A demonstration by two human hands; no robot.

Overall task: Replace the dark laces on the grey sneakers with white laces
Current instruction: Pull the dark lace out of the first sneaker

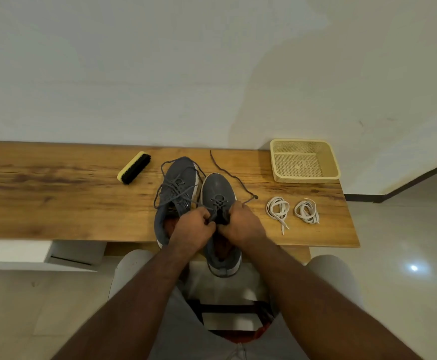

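Observation:
Two grey sneakers stand side by side on the wooden table (56, 193), toes pointing away from me. The left sneaker (177, 185) keeps its loose dark lace. The right sneaker (218, 189) hangs over the table's near edge. Its dark lace (227, 172) is partly pulled out, one end trailing far up the table. My left hand (195, 227) pinches that lace near the tongue. My right hand (242, 224) grips the lace and the shoe's upper at the eyelets. Two coiled white laces (277, 210) (306, 211) lie to the right of the shoes.
A yellow-backed shoe brush (134, 167) lies left of the sneakers. A cream mesh basket (328, 162) stands at the table's far right corner, by the wall. My knees and a dark stool frame show below the table edge.

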